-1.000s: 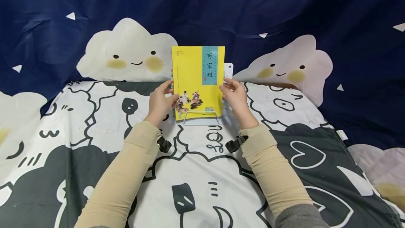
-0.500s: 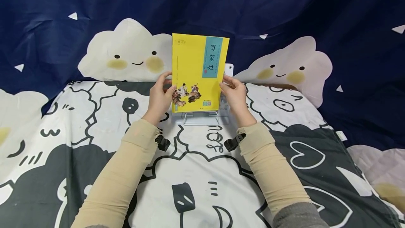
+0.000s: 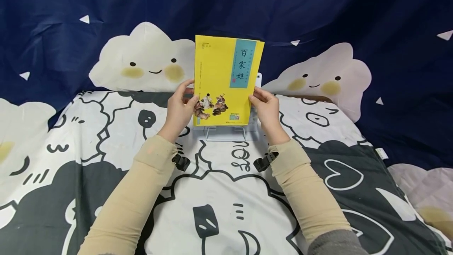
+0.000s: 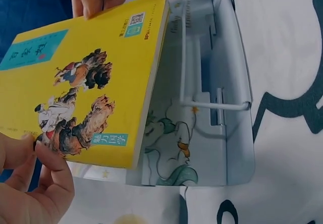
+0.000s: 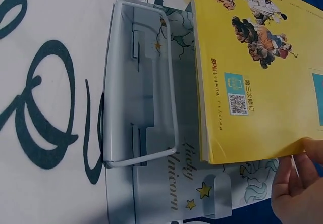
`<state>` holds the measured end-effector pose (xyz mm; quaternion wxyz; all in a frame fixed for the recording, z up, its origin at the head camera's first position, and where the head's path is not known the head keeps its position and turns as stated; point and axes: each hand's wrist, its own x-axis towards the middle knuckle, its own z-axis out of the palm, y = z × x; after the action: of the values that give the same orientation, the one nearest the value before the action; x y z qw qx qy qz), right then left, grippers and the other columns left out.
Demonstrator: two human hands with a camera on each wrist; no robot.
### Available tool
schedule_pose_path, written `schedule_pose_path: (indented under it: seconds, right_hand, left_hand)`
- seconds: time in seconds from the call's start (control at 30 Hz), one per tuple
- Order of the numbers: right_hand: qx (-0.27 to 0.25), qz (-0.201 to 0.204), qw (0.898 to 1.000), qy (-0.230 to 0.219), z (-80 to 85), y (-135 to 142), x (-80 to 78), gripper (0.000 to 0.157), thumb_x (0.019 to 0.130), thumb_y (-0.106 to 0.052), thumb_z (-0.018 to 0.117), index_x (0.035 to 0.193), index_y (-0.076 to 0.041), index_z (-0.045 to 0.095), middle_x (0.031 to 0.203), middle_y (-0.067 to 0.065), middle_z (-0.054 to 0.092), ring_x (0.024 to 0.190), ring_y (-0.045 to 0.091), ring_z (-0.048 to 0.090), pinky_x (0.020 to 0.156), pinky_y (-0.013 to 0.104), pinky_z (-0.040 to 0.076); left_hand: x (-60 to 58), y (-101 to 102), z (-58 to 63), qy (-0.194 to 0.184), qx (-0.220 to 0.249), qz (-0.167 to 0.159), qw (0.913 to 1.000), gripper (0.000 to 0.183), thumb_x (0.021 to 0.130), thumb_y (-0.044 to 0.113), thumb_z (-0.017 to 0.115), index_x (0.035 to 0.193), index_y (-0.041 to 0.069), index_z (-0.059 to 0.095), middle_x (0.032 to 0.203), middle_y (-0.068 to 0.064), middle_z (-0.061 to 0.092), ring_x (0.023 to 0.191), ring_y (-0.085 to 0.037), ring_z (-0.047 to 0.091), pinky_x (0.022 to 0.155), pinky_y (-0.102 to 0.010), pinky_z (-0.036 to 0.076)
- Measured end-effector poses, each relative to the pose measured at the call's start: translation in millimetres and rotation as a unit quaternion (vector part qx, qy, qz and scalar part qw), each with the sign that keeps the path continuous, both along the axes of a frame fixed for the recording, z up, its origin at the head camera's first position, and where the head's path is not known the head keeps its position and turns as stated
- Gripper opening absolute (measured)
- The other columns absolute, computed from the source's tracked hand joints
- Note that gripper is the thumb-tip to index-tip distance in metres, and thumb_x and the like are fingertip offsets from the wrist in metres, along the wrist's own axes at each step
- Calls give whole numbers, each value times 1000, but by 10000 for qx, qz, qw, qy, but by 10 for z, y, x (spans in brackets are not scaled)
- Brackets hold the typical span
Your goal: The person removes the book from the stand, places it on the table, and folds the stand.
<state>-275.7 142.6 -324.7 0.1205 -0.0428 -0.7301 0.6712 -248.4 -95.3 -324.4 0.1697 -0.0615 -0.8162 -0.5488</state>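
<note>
A yellow book (image 3: 223, 78) with a blue title panel is held upright between both hands. The left hand (image 3: 179, 109) grips its left edge, thumb in front and fingers behind. On the opposite edge, the right hand (image 3: 268, 113) pinches the book the same way. Behind and below stands a pale book stand (image 4: 237, 148) with unicorn drawings and a white wire holder (image 5: 174, 108) at its front. In both wrist views the book's bottom edge is lifted clear of the stand's ledge, outside the wire. The book hides most of the stand's back in the head view.
The stand rests on a cloth (image 3: 219, 184) printed with black-and-white cartoon animals. Behind it hangs a dark blue curtain (image 3: 269, 7) with clouds and small white triangles. A black strap camera (image 3: 265, 162) sits on the right wrist, and another (image 3: 181, 162) on the left.
Both hands have raised the book out from behind the wire holder and brought it closer. It now tilts slightly to the right and sits above the stand's ledge.
</note>
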Motion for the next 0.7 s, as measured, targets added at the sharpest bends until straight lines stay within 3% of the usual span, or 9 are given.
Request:
schedule_pose_path:
  seconds: [0.27,0.47,0.7]
  right_hand:
    - [-136,-40,9995,282,32,22,77,37,94,0,64,131,-1,63,124,22,66,96,9,64,90,21,55]
    - [-77,-51,9990,446,51,14,160,35,93,1,65,128,0,65,113,18,69,89,6,62,82,16,54]
    - [-19,177,9985,512,21,-6,296,38,92,3,65,130,-1,64,105,10,70,84,4,62,75,15,56]
  left_hand:
    - [80,-29,54,74,67,-105,9999,50,100,11,59,147,22,48,124,-13,62,86,-28,62,67,-26,49]
    - [125,-92,65,33,238,-332,9992,50,100,11,59,148,20,47,123,-14,61,81,-17,60,63,-16,51]
    - [190,-245,65,-473,531,-682,9951,49,99,13,61,146,15,50,126,-15,60,78,-10,59,61,-22,58]
